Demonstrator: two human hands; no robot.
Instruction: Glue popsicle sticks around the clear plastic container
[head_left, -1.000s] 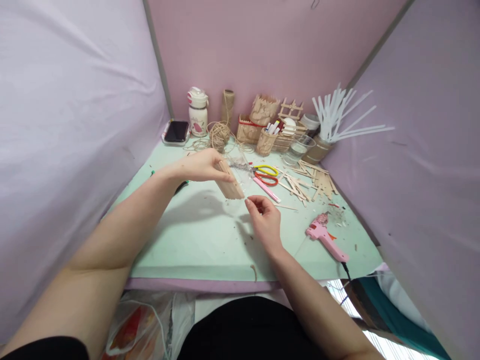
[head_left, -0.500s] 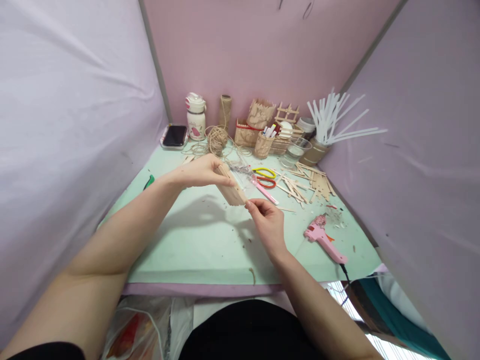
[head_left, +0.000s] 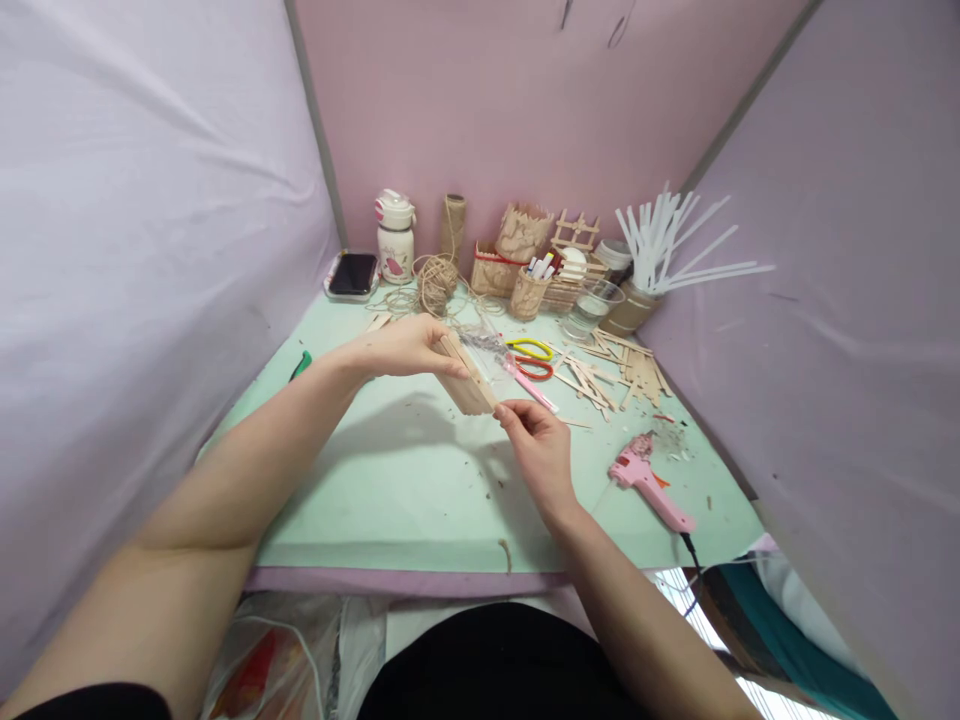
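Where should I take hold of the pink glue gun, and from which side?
Probably the handle, from the table's near right side, once the right hand leaves the wooden piece. The pink glue gun lies on its side, handle slanting toward that near right side, orange trigger beside it. Avoid snagging the cord at the handle's end.

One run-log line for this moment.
left hand: holds pale flat wooden piece | right hand: at its lower corner | pink plastic glue gun: on mint-green tabletop

One glue gun (head_left: 651,487), one phone (head_left: 354,273)
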